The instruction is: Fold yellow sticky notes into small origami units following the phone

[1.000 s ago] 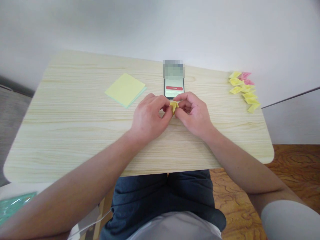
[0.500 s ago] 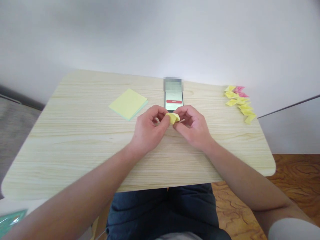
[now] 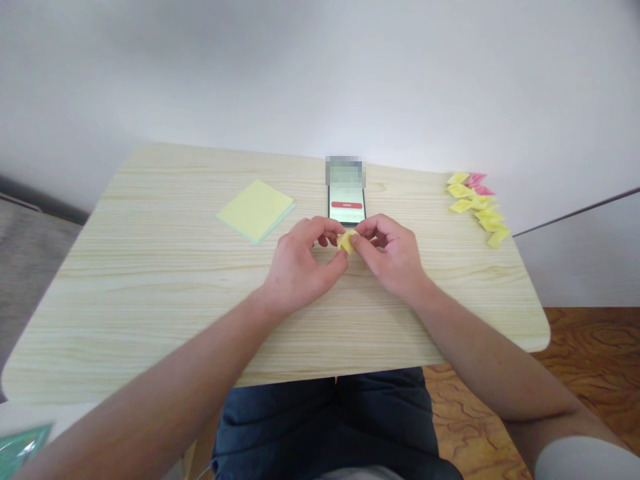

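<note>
Between my two hands, just in front of the phone, is a small folded piece of yellow paper (image 3: 345,242). My left hand (image 3: 306,263) grips it from the left, thumb at its near edge and fingertips at its far edge. From the other side my right hand (image 3: 393,257) pinches it, the thumb lying over its right part. My fingers cover some of its folds. A phone (image 3: 347,200) with a lit screen lies beyond my fingertips. To the left rests a stack of square paper (image 3: 257,211), yellow on top with green showing underneath.
Several folded yellow paper pieces (image 3: 490,217) and some pink ones (image 3: 479,180) lie at the table's right rear. A pale wall (image 3: 300,80) stands behind the wooden table (image 3: 150,287). At lower left, a green packet (image 3: 23,448) sits on a white surface.
My left thumb has slid from over the yellow paper to its near edge. The right thumb has moved onto the paper, and the piece has turned slightly. The camera view shifted a little.
</note>
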Available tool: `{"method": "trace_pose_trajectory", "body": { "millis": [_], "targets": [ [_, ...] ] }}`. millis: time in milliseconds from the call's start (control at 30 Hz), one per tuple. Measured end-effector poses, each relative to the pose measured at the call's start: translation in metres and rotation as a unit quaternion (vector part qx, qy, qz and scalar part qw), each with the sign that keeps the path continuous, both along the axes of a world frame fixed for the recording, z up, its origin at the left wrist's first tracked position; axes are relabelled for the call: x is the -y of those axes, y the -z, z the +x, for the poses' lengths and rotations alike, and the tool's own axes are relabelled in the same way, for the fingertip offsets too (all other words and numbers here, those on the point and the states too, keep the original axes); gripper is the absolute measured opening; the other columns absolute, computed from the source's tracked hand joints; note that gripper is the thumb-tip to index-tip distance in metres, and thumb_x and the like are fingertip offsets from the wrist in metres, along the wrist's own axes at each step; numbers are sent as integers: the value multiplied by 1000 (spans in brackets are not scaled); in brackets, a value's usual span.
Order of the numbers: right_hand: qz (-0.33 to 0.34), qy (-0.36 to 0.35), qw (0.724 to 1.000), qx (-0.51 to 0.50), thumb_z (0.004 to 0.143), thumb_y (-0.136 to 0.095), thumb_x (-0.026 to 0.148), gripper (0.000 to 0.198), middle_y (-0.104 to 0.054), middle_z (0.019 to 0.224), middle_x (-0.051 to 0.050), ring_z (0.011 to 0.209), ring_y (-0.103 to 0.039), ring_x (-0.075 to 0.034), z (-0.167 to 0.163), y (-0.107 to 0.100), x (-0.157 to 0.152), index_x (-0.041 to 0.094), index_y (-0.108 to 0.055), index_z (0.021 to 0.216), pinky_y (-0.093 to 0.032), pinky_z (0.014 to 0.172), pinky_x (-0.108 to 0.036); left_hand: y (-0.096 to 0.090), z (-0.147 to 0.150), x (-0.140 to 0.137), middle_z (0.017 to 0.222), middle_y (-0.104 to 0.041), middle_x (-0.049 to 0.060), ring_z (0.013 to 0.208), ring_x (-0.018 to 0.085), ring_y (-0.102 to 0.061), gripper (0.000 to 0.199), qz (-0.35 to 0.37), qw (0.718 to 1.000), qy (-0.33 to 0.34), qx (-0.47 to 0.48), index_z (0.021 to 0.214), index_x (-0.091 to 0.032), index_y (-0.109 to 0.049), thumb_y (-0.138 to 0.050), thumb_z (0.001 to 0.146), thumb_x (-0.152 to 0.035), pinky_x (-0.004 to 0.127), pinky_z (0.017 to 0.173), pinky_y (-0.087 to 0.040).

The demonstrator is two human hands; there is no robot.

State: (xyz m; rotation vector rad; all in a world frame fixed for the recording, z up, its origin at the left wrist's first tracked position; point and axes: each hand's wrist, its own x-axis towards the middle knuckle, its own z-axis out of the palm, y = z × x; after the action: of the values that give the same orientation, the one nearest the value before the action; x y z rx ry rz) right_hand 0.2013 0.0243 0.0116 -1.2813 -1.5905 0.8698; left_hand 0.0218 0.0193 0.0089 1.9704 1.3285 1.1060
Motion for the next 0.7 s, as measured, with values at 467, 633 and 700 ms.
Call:
{"method": "trace_pose_trajectory", "body": {
  "millis": [467,633,700],
  "targets": [
    [-166,-61,973,-147,73,-82,32,20,-72,73,0,63,-66,-14,12,2,-15,20,-68,80,-57,58,-27,-4,-12,-4,106,-77,5,91,19,-70,23,6,993,107,43,111,-25,-76,-68,90,-26,35,88,-55],
    [-194,-88,965,-154,74,-82,29,17,-74,73,-1,64,-68,-14,15,0,-17,18,-72,83,-58,59,-26,-1,-13,-5,106,-77,5,96,19,-70,22,-1,993,110,50,113,-24,-75,-67,93,-29,32,88,-53],
    [-191,-94,965,-155,75,-81,29,17,-74,74,-1,62,-67,-14,17,0,-17,18,-73,86,-58,58,-26,-1,-13,-5,105,-76,5,95,18,-70,20,-6,993,109,54,111,-24,-74,-67,94,-30,31,87,-53]
  ]
}}
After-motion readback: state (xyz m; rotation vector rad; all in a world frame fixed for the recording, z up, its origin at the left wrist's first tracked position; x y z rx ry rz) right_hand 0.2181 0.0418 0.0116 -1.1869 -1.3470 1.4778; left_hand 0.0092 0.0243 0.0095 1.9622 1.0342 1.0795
